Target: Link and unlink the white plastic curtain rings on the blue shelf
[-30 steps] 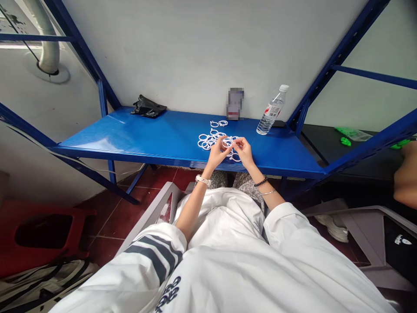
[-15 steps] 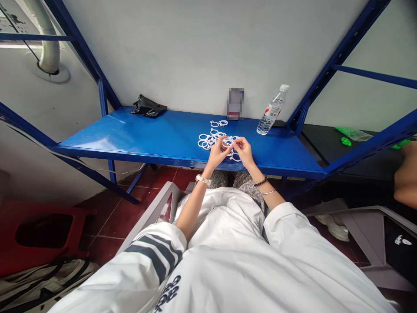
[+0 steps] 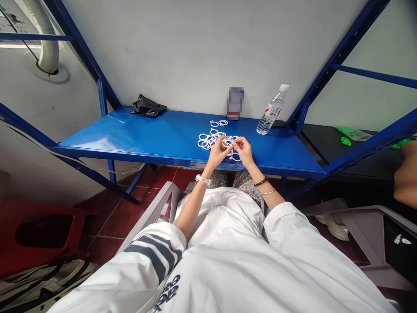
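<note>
One white ring is pinched between the left grip and right grip.

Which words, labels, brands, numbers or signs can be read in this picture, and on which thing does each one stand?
No text reads clearly.
Bottle: red-and-white label, print too small.
Shirt: dark markings on the front, too skewed to read.
Black item at far right: white logo and lettering, too blurred.
Pixelated object by the wall: nothing readable.
</note>
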`<control>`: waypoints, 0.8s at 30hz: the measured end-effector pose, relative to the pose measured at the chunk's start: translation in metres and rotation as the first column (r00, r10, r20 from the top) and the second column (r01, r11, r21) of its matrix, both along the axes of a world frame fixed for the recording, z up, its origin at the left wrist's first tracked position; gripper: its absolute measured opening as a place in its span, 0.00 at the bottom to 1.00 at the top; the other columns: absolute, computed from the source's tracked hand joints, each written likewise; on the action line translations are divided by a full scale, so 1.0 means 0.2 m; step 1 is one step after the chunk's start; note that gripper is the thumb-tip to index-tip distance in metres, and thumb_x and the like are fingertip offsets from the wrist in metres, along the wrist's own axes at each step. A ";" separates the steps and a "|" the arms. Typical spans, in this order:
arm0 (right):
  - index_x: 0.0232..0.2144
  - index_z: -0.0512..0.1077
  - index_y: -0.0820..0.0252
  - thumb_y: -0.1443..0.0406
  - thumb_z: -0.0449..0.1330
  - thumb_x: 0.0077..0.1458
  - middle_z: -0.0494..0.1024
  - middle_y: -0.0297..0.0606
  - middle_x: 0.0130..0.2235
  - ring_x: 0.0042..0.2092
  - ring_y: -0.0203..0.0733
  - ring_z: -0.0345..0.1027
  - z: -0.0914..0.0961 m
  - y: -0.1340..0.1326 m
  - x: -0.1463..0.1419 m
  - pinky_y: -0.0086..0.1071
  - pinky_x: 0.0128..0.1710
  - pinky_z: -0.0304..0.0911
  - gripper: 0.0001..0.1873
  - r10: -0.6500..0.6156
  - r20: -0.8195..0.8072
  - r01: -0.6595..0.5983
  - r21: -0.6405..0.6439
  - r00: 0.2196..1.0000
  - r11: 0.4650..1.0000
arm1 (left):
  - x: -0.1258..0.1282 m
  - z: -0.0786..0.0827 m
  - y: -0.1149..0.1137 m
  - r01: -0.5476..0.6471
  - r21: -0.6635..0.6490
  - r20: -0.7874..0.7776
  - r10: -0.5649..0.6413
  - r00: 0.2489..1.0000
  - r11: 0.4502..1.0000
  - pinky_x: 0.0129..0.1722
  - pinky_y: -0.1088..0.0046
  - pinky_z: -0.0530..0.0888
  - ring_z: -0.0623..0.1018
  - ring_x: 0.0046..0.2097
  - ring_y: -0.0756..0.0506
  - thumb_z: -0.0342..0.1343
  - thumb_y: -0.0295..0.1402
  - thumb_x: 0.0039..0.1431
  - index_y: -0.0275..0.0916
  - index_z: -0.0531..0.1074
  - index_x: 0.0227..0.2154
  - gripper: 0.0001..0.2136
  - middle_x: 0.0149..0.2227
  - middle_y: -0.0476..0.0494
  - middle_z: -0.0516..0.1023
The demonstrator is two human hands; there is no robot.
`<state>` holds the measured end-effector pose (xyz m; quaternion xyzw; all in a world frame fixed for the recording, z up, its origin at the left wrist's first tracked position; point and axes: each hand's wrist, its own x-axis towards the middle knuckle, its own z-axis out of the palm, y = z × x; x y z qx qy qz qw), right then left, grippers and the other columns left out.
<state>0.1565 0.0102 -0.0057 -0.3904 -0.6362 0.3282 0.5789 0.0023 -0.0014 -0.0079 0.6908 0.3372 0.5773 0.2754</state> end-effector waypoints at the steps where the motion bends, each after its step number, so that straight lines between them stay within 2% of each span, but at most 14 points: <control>1: 0.33 0.69 0.53 0.39 0.64 0.48 0.74 0.38 0.37 0.42 0.46 0.71 0.00 0.00 0.00 0.39 0.44 0.70 0.27 0.002 -0.001 -0.002 0.000 1.000 1.000 | 0.00 0.00 0.00 0.002 -0.002 0.003 -0.002 1.000 1.000 0.28 0.74 0.73 0.75 0.27 0.49 0.60 0.52 0.60 0.41 0.67 0.50 0.23 0.25 0.52 0.70; 24: 0.33 0.70 0.54 0.40 0.65 0.49 0.75 0.37 0.36 0.41 0.45 0.72 0.00 0.00 0.00 0.39 0.44 0.70 0.26 0.000 -0.002 0.000 0.033 1.000 0.999 | 0.00 0.02 -0.02 0.035 -0.041 0.028 -0.034 0.999 0.999 0.29 0.74 0.71 0.74 0.28 0.49 0.61 0.52 0.58 0.41 0.66 0.48 0.24 0.26 0.51 0.70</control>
